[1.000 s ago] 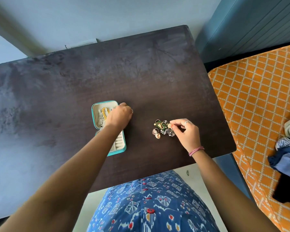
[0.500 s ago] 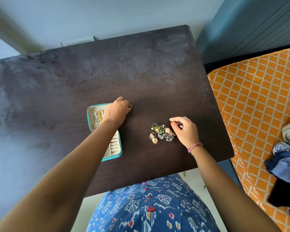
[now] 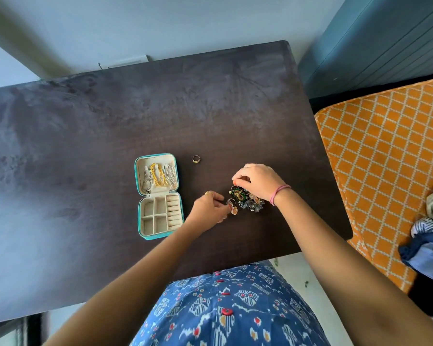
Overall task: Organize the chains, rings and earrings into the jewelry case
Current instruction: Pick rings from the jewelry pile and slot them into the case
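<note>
A: Item one, container?

B: Your teal zip-round jewelry case with cream lining [image 3: 159,196] lies open on the dark wooden bench [image 3: 85,146]. Gold and silver chains [image 3: 160,176] sit in its far half; the near half's compartments and ring rolls look bare.

A: Item two, loose stock?

B: A tangled heap of green, gold and grey earrings [image 3: 246,201] lies right of the case. One gold band ring [image 3: 196,159] lies apart, beyond it.

A: Hands?

B: Your left hand [image 3: 210,208] pinches a small gold domed earring [image 3: 232,208] at the heap's left edge. Your right hand [image 3: 256,179], fingers curled, pinches into the heap's far side; which piece, you cannot tell.
</note>
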`<state>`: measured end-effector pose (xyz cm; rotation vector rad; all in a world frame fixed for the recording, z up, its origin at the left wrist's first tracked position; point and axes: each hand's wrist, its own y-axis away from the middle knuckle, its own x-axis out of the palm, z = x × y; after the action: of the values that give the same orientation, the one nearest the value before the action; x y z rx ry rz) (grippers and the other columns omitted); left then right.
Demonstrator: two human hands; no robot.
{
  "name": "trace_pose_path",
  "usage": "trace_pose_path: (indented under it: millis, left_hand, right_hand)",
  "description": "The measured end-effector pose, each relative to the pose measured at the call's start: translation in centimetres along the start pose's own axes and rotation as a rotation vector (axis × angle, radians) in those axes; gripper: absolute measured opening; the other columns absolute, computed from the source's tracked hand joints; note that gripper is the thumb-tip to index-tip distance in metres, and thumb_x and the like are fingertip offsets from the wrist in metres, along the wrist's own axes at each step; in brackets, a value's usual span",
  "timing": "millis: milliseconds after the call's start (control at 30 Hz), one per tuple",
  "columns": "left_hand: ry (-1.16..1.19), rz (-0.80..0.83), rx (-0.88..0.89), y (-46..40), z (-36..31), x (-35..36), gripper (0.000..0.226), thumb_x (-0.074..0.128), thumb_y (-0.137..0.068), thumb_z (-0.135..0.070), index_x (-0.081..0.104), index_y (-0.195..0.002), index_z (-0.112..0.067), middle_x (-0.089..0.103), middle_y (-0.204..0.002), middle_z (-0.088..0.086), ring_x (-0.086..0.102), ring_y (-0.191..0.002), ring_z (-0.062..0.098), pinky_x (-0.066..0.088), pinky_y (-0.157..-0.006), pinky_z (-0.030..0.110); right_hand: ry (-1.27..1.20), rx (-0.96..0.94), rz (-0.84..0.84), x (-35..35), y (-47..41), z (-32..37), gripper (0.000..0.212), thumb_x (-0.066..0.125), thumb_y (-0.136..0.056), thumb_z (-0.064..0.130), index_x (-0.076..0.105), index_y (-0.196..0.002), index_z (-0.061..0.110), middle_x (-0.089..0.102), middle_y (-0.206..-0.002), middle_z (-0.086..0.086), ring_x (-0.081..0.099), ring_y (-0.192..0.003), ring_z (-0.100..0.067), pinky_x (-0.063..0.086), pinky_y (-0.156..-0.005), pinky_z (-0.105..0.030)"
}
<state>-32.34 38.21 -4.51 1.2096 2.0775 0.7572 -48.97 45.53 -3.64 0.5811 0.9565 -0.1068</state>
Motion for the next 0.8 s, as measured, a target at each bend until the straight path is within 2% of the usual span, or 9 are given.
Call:
trace_pose_path:
  millis: [133,200,267,333,433,600,700,800]
  left_hand:
    - [0.038,-0.064,0.002,0.1,0.5,1.6,0.035,0.074,-0.082,-0.02,0.054,-0.11,-0.015,0.066,-0.095,0.002,0.067,-0.085,0.016,0.056,-0.07,0.023]
    - [0.0,-0.062,0.02,0.2,0.5,2.1,0.035,0.073,-0.082,-0.024,0.053,-0.111,-0.019,0.065,-0.1,0.001,0.066,-0.091,0.015,0.057,-0.072,0.022]
    - [0.007,-0.057,0.028,0.0,0.5,2.4,0.033,0.071,-0.084,-0.023,0.053,-0.112,-0.02,0.065,-0.099,0.0,0.065,-0.089,0.014,0.058,-0.075,0.027]
    - [0.023,-0.089,0.045,-0.1,0.2,2.5,0.028,0.067,-0.088,-0.02,0.052,-0.111,-0.019,0.064,-0.091,-0.001,0.063,-0.081,0.012,0.058,-0.07,0.026]
    - [0.049,-0.186,0.072,-0.6,0.1,2.4,0.024,0.065,-0.09,-0.022,0.058,-0.111,-0.015,0.064,-0.086,-0.001,0.061,-0.074,0.009,0.058,-0.068,0.028]
    - [0.056,-0.216,0.094,-1.2,0.2,2.5,0.023,0.069,-0.086,-0.02,0.065,-0.108,-0.015,0.069,-0.094,0.0,0.065,-0.088,0.012,0.056,-0.083,0.034]
    - [0.072,-0.228,0.107,-1.2,0.1,2.9,0.024,0.069,-0.086,-0.017,0.065,-0.11,-0.016,0.068,-0.096,-0.004,0.063,-0.088,0.005,0.051,-0.085,0.022]
    - [0.148,-0.229,0.097,-1.1,0.2,3.0,0.029,0.069,-0.086,-0.014,0.064,-0.114,-0.015,0.069,-0.099,-0.005,0.064,-0.09,0.004,0.049,-0.084,0.017]
  right_hand:
    - [0.091,-0.024,0.077,-0.3,-0.5,0.6,0.024,0.049,-0.095,0.031,0.071,-0.089,0.023,0.057,-0.094,0.009,0.059,-0.091,-0.015,0.045,-0.079,-0.032]
    - [0.121,-0.043,0.088,-0.5,-0.5,0.8,0.023,0.048,-0.095,0.028,0.069,-0.089,0.023,0.059,-0.097,0.007,0.058,-0.089,-0.015,0.045,-0.076,-0.03]
    - [0.153,-0.058,0.107,-0.8,-0.5,0.9,0.024,0.046,-0.095,0.024,0.068,-0.087,0.019,0.062,-0.1,0.002,0.059,-0.087,-0.017,0.05,-0.075,-0.033]
    - [0.183,-0.051,0.108,-1.1,-0.5,0.6,0.025,0.045,-0.094,0.02,0.067,-0.083,0.016,0.063,-0.099,-0.002,0.06,-0.085,-0.021,0.053,-0.076,-0.038]
    - [0.168,-0.022,0.075,-1.7,-0.1,-0.4,0.026,0.047,-0.094,0.02,0.066,-0.078,0.015,0.065,-0.099,-0.001,0.06,-0.083,-0.019,0.053,-0.076,-0.035]
    - [0.129,-0.01,0.053,-1.8,0.4,-0.6,0.023,0.053,-0.095,0.03,0.073,-0.094,0.018,0.063,-0.1,0.004,0.062,-0.086,-0.017,0.051,-0.076,-0.031]
    - [0.145,0.024,0.036,-1.1,0.3,-0.4,0.025,0.055,-0.093,0.033,0.067,-0.111,0.018,0.064,-0.107,-0.001,0.063,-0.094,-0.022,0.052,-0.082,-0.036]
    - [0.166,0.089,-0.063,-0.6,0.3,-0.5,0.02,0.053,-0.095,0.029,0.069,-0.101,0.018,0.066,-0.102,-0.003,0.064,-0.086,-0.024,0.054,-0.075,-0.036]
